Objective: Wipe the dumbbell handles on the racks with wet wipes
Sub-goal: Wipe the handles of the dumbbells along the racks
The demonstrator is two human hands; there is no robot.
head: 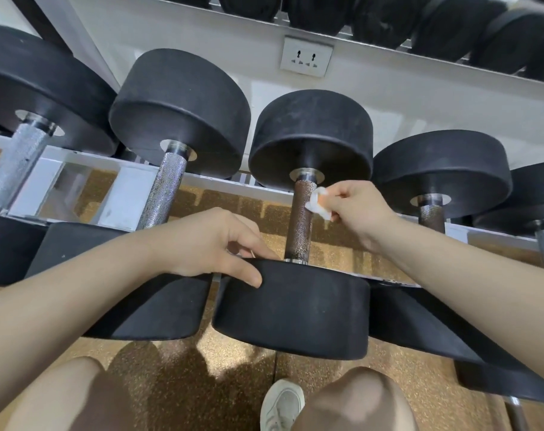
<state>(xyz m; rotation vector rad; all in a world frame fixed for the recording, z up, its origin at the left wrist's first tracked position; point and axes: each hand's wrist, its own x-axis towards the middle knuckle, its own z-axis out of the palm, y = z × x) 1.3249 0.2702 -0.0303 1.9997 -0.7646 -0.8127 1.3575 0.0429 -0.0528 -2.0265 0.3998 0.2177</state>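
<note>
A: Your right hand [357,209] pinches the wet wipe [318,203] against the far end of the rusty handle [300,222], mid-rack. What now?

B: Wrap it round and draw toward the near end. Your left hand [214,244], fingers straight, steadies the near weight [295,309]; leave it there.

A: Count?

B: Five handles visible on this rack [133,169], one wipe.

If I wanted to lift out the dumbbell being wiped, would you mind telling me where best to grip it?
Grip the dumbbell's rusty knurled handle at its middle, reaching down from above between the two heads. It is the only narrow part; the near head is too broad to hold. The right hand presses the wet wipe against it near the far head; the left hand rests on the near head.
</note>
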